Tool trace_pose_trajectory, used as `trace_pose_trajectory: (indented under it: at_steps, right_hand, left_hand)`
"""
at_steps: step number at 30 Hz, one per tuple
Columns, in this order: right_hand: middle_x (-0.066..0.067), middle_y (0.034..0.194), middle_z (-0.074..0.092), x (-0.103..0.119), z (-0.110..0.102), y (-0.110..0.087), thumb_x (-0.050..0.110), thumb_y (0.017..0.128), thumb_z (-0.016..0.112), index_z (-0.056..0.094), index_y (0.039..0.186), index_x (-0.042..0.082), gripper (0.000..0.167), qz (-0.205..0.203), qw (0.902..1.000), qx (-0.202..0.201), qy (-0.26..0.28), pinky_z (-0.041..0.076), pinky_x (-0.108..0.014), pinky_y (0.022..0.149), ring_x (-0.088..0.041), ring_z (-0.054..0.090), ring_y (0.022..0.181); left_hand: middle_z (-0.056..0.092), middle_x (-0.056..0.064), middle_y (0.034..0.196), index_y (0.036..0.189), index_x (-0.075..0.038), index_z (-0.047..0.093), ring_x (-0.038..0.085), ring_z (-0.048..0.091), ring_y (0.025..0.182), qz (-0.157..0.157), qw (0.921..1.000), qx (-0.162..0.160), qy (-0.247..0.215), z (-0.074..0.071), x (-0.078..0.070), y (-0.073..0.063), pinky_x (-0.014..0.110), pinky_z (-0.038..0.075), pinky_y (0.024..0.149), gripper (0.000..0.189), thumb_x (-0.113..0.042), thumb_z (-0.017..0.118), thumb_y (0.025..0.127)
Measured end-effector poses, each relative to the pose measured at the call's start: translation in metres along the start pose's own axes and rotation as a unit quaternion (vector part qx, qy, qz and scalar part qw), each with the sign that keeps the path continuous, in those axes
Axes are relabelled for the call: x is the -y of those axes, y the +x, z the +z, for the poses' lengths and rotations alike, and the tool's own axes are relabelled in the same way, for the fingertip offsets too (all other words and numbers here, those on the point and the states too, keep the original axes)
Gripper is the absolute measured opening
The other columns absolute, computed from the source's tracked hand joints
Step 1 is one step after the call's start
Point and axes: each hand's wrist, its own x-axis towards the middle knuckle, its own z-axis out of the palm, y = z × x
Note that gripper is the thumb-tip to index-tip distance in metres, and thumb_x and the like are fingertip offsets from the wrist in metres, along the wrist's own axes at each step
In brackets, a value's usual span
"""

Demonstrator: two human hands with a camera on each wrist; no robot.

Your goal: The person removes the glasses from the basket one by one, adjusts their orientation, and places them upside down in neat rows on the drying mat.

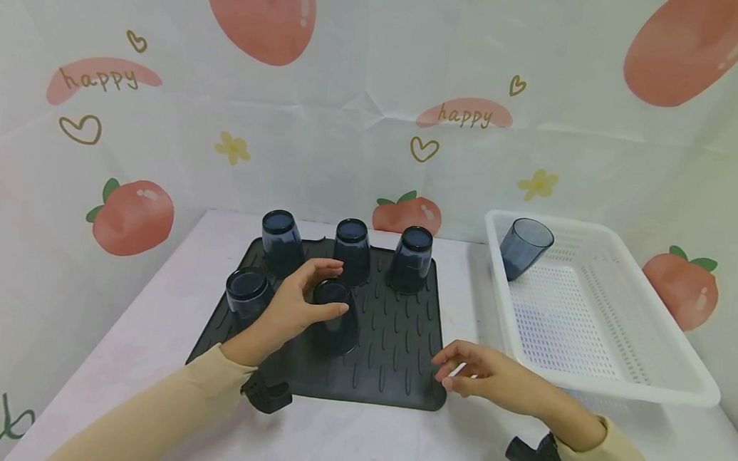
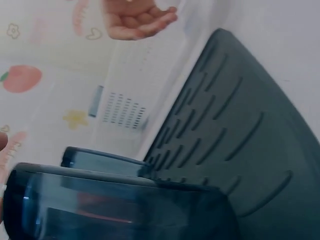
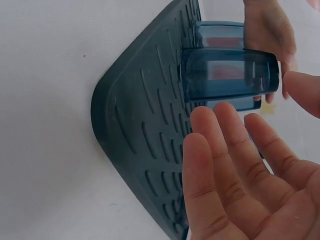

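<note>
Upside down on a black ridged drying mat (image 1: 391,375) stand several dark blue tumblers. My left hand (image 1: 289,311) is at the front middle tumbler (image 1: 336,332), thumb and fingers spread about its raised base. That tumbler lies large across the left wrist view (image 2: 125,205), with only bits of fingertips showing at the left edge. Over the mat's right front corner, my right hand (image 1: 487,374) hovers with loosely bent fingers and holds nothing. In the right wrist view its fingers (image 3: 200,175) are spread, apart from the tumblers.
Three tumblers form the back row, including one at the right (image 1: 412,262); another (image 1: 249,295) stands at the left front. A white perforated basket (image 1: 615,387) on the right contains one tilted tumbler (image 1: 525,247). A printed cloth (image 1: 349,150) hangs behind the table.
</note>
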Motion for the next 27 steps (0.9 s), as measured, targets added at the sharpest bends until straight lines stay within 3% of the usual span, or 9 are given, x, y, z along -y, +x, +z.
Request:
trace_pose_trajectory:
  at_steps: [5, 12, 15, 20, 27]
  right_hand:
    - [-0.020, 0.111, 0.061, -0.001, 0.000, -0.001, 0.019, 0.096, 0.061, 0.054, 0.122, -0.001, 0.034, 0.000, 1.0000, 0.000, -0.001, 0.052, -0.026, 0.075, -0.032, 0.062, 0.094]
    - [-0.020, 0.112, 0.061, -0.001, 0.001, -0.001, 0.020, 0.096, 0.061, 0.054, 0.122, 0.000, 0.034, 0.001, 1.0000, 0.000, -0.003, 0.052, -0.026, 0.075, -0.032, 0.062, 0.094]
    - [-0.020, 0.112, 0.061, -0.002, 0.001, -0.001, 0.020, 0.096, 0.061, 0.054, 0.123, 0.000, 0.034, 0.000, 1.0000, 0.000, -0.001, 0.052, -0.026, 0.075, -0.030, 0.062, 0.094]
    - [-0.020, 0.112, 0.061, -0.003, 0.001, 0.000, 0.020, 0.096, 0.061, 0.054, 0.122, 0.000, 0.034, -0.003, 1.0000, 0.002, 0.000, 0.051, -0.026, 0.076, -0.029, 0.063, 0.092]
    - [-0.021, 0.110, 0.062, -0.002, 0.001, 0.000, 0.018, 0.096, 0.060, 0.054, 0.122, -0.003, 0.034, -0.013, 0.9999, 0.007, 0.007, 0.052, -0.026, 0.075, -0.027, 0.064, 0.088]
  left_hand:
    - [0.052, 0.016, 0.137, 0.132, -0.006, 0.051, 0.027, 0.046, 0.132, 0.020, 0.9995, -0.024, -0.007, -0.006, -0.013, 0.000, 0.047, 0.033, 0.113, 0.048, -0.009, 0.069, 0.088]
    - [0.060, 0.009, 0.123, 0.125, -0.003, 0.054, 0.008, 0.053, 0.123, 0.050, 0.9965, -0.059, -0.029, -0.010, -0.033, -0.001, 0.039, 0.044, 0.105, 0.035, -0.006, 0.064, 0.092]
    - [0.062, 0.004, 0.119, 0.123, -0.001, 0.055, 0.009, 0.054, 0.123, 0.064, 0.9952, -0.061, -0.041, -0.008, -0.044, -0.004, 0.034, 0.045, 0.103, 0.032, -0.004, 0.063, 0.092]
    - [0.064, -0.001, 0.112, 0.119, -0.002, 0.058, 0.012, 0.058, 0.117, 0.080, 0.9951, -0.035, -0.047, -0.001, -0.057, -0.010, 0.035, 0.045, 0.103, 0.028, -0.004, 0.063, 0.092]
    - [0.065, 0.011, 0.111, 0.113, -0.003, 0.061, 0.015, 0.061, 0.110, 0.102, 0.9923, 0.055, -0.044, 0.015, -0.059, -0.020, 0.033, 0.048, 0.099, 0.022, -0.003, 0.063, 0.091]
